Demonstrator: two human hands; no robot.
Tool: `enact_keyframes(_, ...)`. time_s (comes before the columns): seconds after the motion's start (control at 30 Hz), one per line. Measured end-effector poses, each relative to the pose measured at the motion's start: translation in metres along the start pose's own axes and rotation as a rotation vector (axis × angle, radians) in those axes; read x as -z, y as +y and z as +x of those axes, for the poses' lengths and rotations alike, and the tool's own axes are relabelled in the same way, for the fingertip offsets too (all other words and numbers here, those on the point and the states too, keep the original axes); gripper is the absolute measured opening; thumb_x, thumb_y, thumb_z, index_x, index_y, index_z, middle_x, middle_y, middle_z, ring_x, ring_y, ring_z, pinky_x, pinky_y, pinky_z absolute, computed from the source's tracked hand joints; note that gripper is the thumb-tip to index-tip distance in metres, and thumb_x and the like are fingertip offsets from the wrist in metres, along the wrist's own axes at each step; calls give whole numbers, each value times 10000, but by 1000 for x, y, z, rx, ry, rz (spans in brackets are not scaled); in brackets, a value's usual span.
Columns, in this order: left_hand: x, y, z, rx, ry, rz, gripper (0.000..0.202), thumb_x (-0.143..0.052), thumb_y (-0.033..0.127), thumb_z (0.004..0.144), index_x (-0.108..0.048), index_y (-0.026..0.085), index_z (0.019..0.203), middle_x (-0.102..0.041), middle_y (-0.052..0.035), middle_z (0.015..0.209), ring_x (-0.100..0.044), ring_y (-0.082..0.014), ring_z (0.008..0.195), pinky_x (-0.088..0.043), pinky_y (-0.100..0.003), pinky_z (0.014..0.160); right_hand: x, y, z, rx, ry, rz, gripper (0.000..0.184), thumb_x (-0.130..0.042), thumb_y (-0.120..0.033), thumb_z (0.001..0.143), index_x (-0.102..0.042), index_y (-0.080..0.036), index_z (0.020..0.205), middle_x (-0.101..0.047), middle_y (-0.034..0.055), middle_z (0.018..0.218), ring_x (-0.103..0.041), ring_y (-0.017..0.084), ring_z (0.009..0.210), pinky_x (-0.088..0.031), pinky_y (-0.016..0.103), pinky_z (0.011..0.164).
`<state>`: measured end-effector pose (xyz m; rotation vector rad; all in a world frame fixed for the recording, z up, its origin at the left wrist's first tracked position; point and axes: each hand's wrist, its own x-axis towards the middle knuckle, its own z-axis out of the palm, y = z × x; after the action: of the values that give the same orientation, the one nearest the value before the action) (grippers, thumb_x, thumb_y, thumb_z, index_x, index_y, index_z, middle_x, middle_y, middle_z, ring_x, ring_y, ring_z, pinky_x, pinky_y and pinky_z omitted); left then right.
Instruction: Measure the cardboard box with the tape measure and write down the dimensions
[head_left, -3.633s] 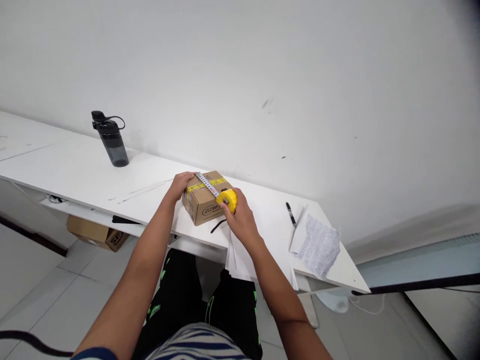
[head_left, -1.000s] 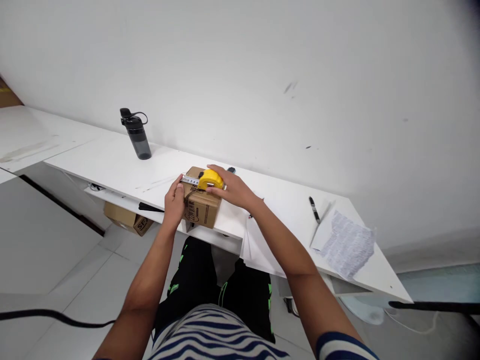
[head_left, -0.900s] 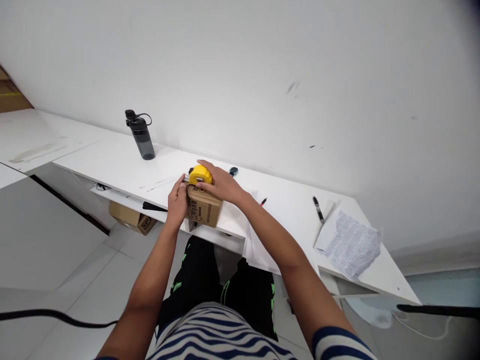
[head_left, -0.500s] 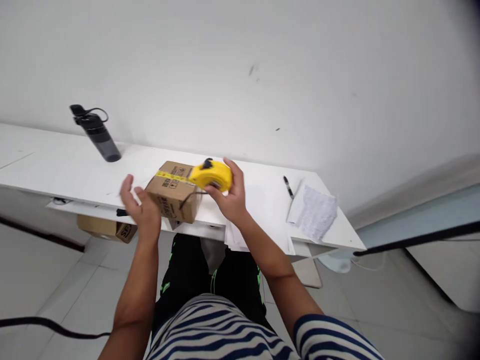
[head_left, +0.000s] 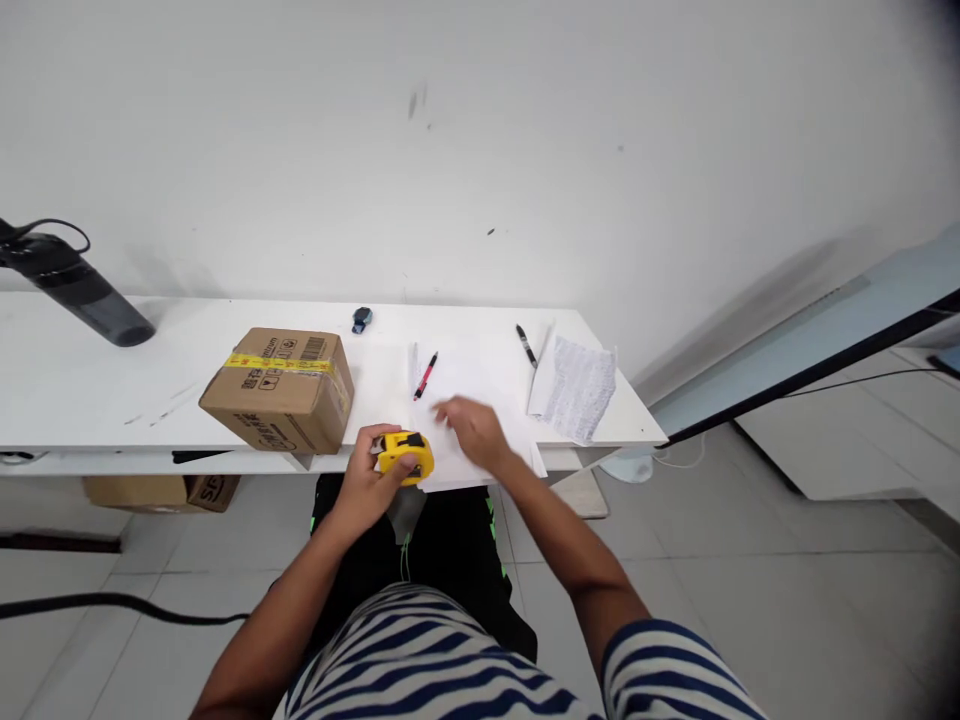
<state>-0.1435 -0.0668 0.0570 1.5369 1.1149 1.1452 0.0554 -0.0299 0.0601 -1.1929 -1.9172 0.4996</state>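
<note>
My left hand [head_left: 366,482] is closed around a yellow tape measure [head_left: 406,457] with black parts, held at the desk's front edge. My right hand [head_left: 475,432] hovers over white paper [head_left: 487,385], its fingers loosely bent and a little apart, with nothing seen in them. Just beyond its fingertips a red and black pen [head_left: 425,376] lies on the paper. Left of both hands stands a closed cardboard box [head_left: 281,390] with a strip of yellow tape [head_left: 281,362] across its top.
A dark water bottle [head_left: 82,290] stands at the far left of the white desk [head_left: 169,385]. Near the wall lies a small dark blue object [head_left: 361,319]. A black pen [head_left: 526,345] and a handwritten sheet [head_left: 576,388] are on the right. Another cardboard box [head_left: 161,492] sits below the desk.
The tape measure has passed from my right hand to my left, away from the box. My right hand has moved over the paper. The view has swung right, revealing the red pen.
</note>
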Motion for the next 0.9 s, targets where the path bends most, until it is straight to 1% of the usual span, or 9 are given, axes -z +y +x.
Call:
enact_keyframes(0.07,8,-8,16,42,-178,172,482,-676,564,773,-528,253,1112,-699,-63,1133,-694,-232,965,-562,-369,820,12,23,40,-91,-49,-376,491,-315,-448,1006,-486,-223,1408,-693,125,1070,-654,244,908,-486,376,804)
enact_keyframes(0.13,10,-16,32,19,-311,248,442,-670,535,783,-543,250,1096,-669,-74,1234,-652,-252,1110,-520,-396,925,15,45,75,-139,-231,-659,496,-363,-232,983,-386,-199,1478,-679,173,1080,-659,253,846,-456,375,749)
enact_keyframes(0.23,5,-27,52,-33,-415,180,378,-630,498,828,-514,231,1068,-649,-112,1287,-522,-262,1313,-444,-439,1034,10,67,104,-90,-386,-733,415,-492,-128,899,-562,-182,1305,-682,173,1076,-654,247,848,-418,350,750)
enact_keyframes(0.37,1,-38,63,10,-478,142,349,-610,494,855,-492,228,1047,-636,-141,1312,-525,-245,1313,-436,-453,1041,5,71,99,-73,-251,-638,303,-392,-206,974,-561,-152,1219,-692,137,1024,-631,211,864,-398,308,744)
enact_keyframes(0.43,1,-40,63,12,-483,152,358,-626,498,844,-503,228,1045,-624,-148,1326,-523,-249,1315,-425,-462,1052,-1,65,87,-133,-84,-411,324,-326,-334,1010,-531,-162,1193,-685,89,950,-610,175,786,-405,279,701)
enact_keyframes(0.5,1,-40,61,-8,-477,150,364,-638,498,836,-516,225,1043,-627,-153,1317,-500,-256,1337,-412,-467,1062,-11,57,75,-199,43,-71,351,-372,-487,979,-551,-190,1033,-648,25,829,-570,143,701,-407,249,652)
enact_keyframes(0.63,-1,-40,59,6,-436,138,384,-659,519,805,-546,224,1022,-657,-145,1252,-564,-277,1272,-456,-460,1018,-34,46,59,-293,-59,393,423,-331,-582,945,-532,-220,857,-517,-48,612,-496,117,554,-392,235,562)
enact_keyframes(0.7,-1,-40,59,10,-421,143,378,-668,522,793,-558,226,1002,-665,-138,1236,-566,-285,1268,-454,-467,1021,-41,45,56,-344,-77,419,439,-310,-575,945,-546,-221,835,-503,-52,580,-503,121,538,-395,244,556)
enact_keyframes(0.9,-1,-33,61,-41,-464,198,279,-637,452,847,-528,234,982,-638,-155,1298,-332,-267,1450,-323,-512,1122,-47,53,58,-355,69,273,406,-475,-519,875,-498,-208,616,-628,3,682,-575,148,686,-429,276,669)
